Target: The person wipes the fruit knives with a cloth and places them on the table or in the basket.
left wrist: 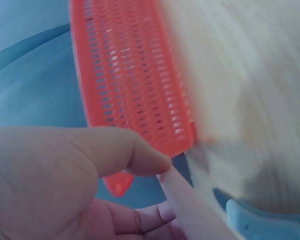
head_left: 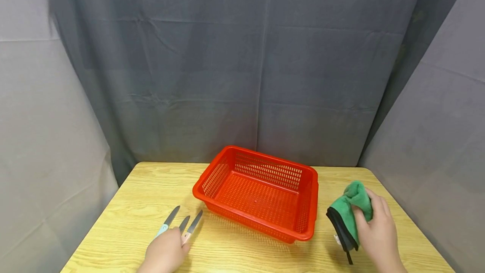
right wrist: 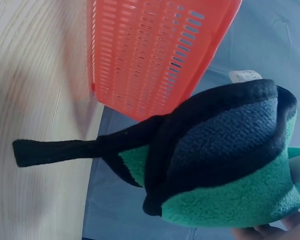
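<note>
In the head view my left hand [head_left: 165,251] pinches a small knife [head_left: 194,226] with a pale pink handle, its blade pointing away from me. The left wrist view has the thumb pressed on that handle [left wrist: 192,205]. A knife with a light blue handle [head_left: 163,227] shows just left of the hand. Between the two is a third blade [head_left: 184,224], its handle hidden by the hand. On the right, my right hand [head_left: 380,231] grips a folded green cloth [head_left: 350,208] with black edging. Its dark grey side [right wrist: 225,135] and black loop [right wrist: 55,151] face the right wrist camera.
A red perforated plastic basket [head_left: 261,193] stands between the hands, toward the back of the light wooden table [head_left: 231,252]. Behind it hangs a dark grey curtain [head_left: 201,75], with paler cloth on both sides.
</note>
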`<state>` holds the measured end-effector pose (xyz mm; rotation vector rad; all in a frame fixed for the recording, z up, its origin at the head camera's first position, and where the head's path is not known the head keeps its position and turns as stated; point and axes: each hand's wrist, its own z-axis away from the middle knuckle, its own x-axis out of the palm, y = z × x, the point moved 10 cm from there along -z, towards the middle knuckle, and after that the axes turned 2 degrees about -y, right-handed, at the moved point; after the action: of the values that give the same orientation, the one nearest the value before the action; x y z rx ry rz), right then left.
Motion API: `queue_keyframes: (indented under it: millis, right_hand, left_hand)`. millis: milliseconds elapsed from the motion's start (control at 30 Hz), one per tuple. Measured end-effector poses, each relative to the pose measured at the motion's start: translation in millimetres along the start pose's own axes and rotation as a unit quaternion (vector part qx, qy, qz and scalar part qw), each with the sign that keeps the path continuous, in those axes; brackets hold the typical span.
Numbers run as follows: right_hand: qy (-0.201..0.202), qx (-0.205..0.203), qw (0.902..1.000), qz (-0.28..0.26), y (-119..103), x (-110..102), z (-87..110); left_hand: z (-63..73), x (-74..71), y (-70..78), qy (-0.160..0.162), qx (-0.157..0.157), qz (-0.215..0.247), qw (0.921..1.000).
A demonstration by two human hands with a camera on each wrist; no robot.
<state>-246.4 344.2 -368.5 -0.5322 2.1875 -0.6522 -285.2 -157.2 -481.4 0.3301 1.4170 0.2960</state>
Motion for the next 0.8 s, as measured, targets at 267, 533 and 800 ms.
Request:
queue_keyframes:
  millis: [267,533,800]
  right_hand:
    - [0.030,0.005,0.9995,-0.012,-6.3,-7.4,0.8]
    - [0.040,0.005,0.9992,-0.008,-8.3,-9.3,1.6]
    - [0.044,0.002,0.9990,-0.005,-9.2,-7.2,2.5]
  left_hand:
    - [7.9,-12.4,-11.4,0.009,-0.015,-0.011,0.9998]
    - [9.9,-24.0,-15.0,0.007,-0.017,0.007,0.9998]
    - [11.2,-45.0,-14.7,0.063,0.004,0.018,0.9979]
